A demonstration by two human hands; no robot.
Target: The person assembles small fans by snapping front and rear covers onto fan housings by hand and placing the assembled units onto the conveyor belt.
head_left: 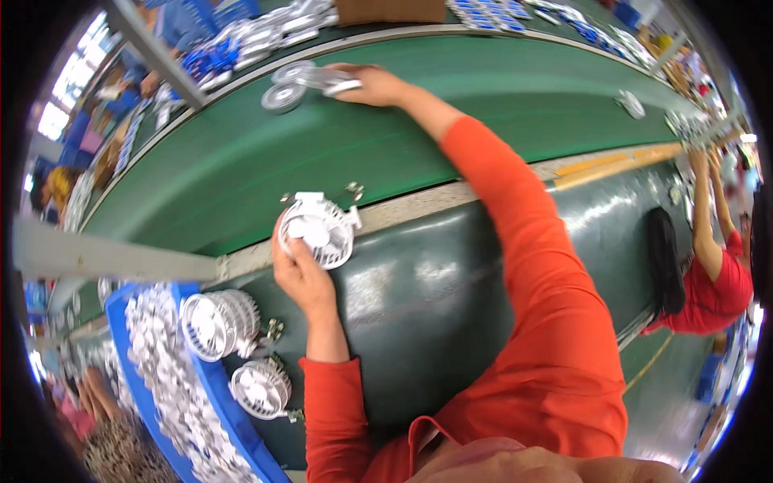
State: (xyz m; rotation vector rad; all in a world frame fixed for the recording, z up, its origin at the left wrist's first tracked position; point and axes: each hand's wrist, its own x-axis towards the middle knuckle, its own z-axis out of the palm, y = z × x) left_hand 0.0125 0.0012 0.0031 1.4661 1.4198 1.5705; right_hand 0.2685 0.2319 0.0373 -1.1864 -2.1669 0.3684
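My left hand [304, 280] grips a round white slotted fan housing [322, 229] with blades inside, held over the near edge of the green conveyor belt [403, 145]. Small metal-coloured pieces show beside its rim. Stretched out across the belt, my right hand [372, 85] is closed on a whitish handle-like part [342, 85], blurred by motion. Pale round discs [283, 97] lie just left of it; whether they join the held part, I cannot tell. To the left, a stack of white fan housings [221, 324] stands on the dark worktable [419, 322], with another housing group [262, 388] below it.
A blue bin [121, 322] full of small white parts sits at the left. A grey post [113, 251] juts in above it. Beyond the belt are piled white and blue parts [270, 36] and a cardboard box [390, 10]. A co-worker in red [717, 282] is at the right.
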